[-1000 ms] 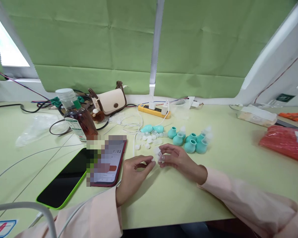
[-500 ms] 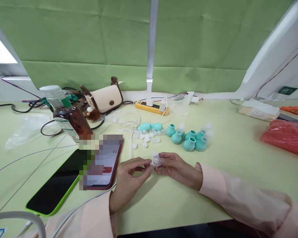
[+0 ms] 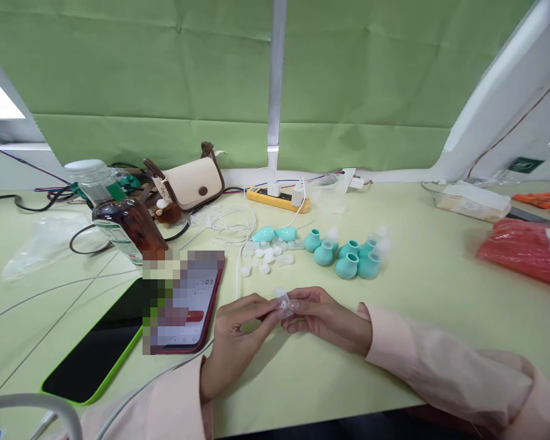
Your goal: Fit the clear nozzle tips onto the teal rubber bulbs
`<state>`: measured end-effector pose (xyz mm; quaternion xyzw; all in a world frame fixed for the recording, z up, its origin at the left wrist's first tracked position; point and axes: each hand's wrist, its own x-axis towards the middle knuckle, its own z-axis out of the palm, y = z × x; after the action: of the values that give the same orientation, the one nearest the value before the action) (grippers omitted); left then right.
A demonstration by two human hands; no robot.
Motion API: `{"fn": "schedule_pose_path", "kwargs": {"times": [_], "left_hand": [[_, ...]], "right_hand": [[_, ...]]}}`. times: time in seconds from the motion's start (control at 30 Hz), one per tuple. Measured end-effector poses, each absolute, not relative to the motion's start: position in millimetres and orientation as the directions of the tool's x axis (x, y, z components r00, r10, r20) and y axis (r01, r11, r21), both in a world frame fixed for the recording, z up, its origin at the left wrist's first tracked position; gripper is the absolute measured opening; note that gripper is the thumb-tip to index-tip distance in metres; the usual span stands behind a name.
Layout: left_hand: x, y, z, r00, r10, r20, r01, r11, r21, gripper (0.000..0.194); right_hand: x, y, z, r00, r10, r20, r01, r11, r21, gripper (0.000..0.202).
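Note:
Between my hands, low over the front of the table, is a small translucent plastic fitting (image 3: 282, 295) with a tube-like end. My right hand (image 3: 323, 315) grips it with thumb and fingers from the right. From the left, the thumb and forefinger of my left hand (image 3: 241, 330) pinch a small white part at the fitting; the fingertips cover most of it. Beyond my hands lie loose white caps and clear pieces (image 3: 264, 267). Several teal rubber bulbs (image 3: 347, 266) stand to their right, some with clear tips. Two more teal bulbs (image 3: 263, 234) lie on their sides.
Two phones lie left of my hands, one in a green case (image 3: 105, 342), one in a red case (image 3: 187, 305). Behind them are a brown bottle (image 3: 128, 223), a cream handbag (image 3: 195, 183) and a yellow power strip (image 3: 279, 198). A red plastic package (image 3: 517, 250) lies at right.
My left fingertips have closed in against the fitting, bringing the small white part onto it. The fitting has turned slightly and sits a little lower. The view has shifted slightly.

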<state>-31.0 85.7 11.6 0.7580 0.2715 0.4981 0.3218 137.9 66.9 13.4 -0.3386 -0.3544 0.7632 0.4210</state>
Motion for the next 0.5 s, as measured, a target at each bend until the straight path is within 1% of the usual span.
{"fn": "schedule_pose_path", "kwargs": {"times": [0.13,0.33,0.43,0.5], "left_hand": [[-33.7,85.9,10.5,0.406,0.641,0.651,0.098,-0.739,0.667,0.019],[-35.7,84.7,12.2,0.453,0.599,0.661,0.18,-0.787,0.59,0.02],[-35.8,85.2,12.3,0.429,0.592,0.682,0.148,-0.791,0.593,0.019],[-35.2,86.4,11.9,0.408,0.629,0.661,0.125,-0.756,0.642,0.018]], "right_hand": [[137.8,66.2,12.5,-0.402,0.888,-0.221,-0.4,-0.388,-0.83,0.02],[137.1,66.7,11.7,-0.383,0.895,-0.228,-0.396,-0.383,-0.834,0.021],[136.8,66.5,12.6,-0.381,0.896,-0.23,-0.4,-0.384,-0.832,0.02],[136.6,66.0,13.3,-0.38,0.896,-0.228,-0.409,-0.384,-0.828,0.021]]}}
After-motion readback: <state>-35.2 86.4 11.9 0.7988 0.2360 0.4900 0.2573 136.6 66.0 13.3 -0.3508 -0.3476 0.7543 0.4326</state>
